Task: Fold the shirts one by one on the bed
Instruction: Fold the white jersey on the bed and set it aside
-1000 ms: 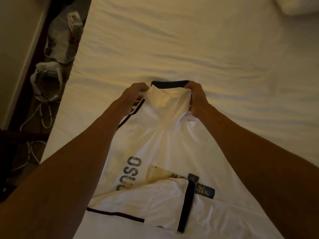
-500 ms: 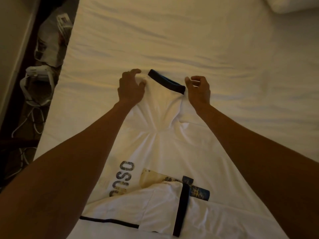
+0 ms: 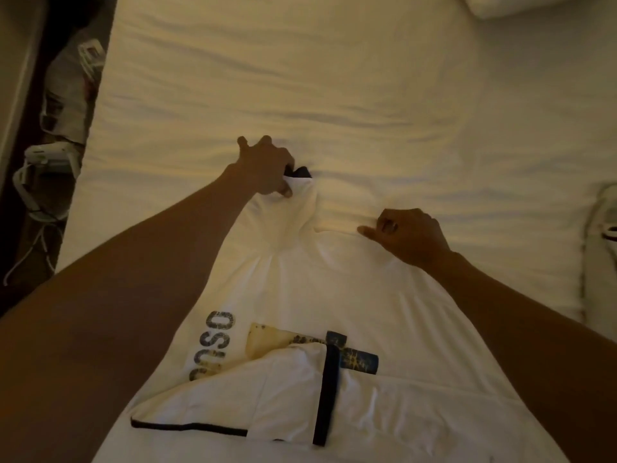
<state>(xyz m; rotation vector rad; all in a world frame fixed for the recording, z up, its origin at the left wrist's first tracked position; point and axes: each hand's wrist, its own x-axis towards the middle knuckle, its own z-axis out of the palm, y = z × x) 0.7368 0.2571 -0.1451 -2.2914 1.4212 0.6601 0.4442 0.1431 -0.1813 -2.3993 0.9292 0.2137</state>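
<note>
Left grip (image 3: 267, 168) pinches shirt (image 3: 334, 289) end; right grip (image 3: 410, 235) curled near it, hold unclear. Tug end away from grips, smooth flat on bed (image 3: 300, 78).

head-worn view, angled down, bed (image 3: 334, 78) close

white, dark-trimmed shirt (image 3: 334, 295) partly folded on bed (image 3: 300, 78)

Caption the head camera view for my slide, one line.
Left hand grips the white shirt by its dark-trimmed end on the bed; right hand curled at its edge.
</note>
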